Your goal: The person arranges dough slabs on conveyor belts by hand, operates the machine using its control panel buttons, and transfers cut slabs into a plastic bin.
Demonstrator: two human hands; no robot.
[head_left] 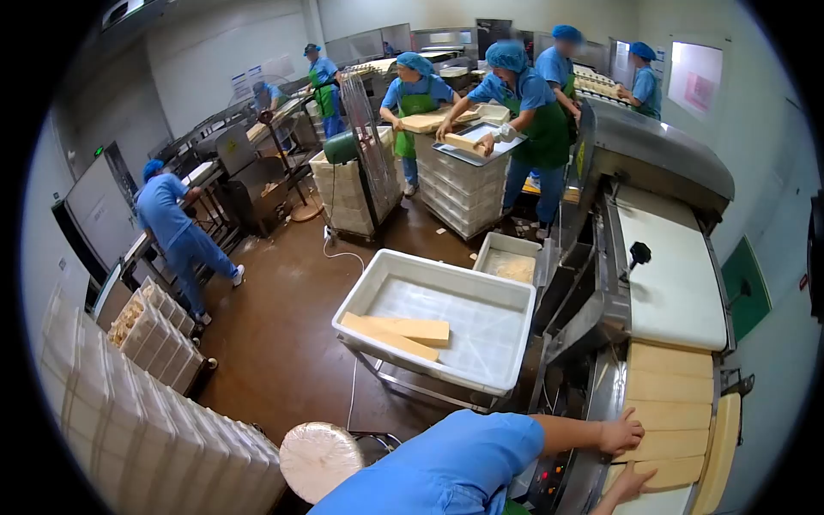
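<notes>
Along the conveyor (671, 279), pale slabs (676, 473) lie side by side, my left hand (620, 433) and right hand (629, 485) at their ends, fingers spread; likely soft, weighty, best cradled from beneath.

We see co-workers (541, 133) in blue caps and green aprons at the back, another person (167, 210) at far left. We've also got stacked white crates (154, 421), a round stool (322, 459), a green wall panel (745, 290).
</notes>
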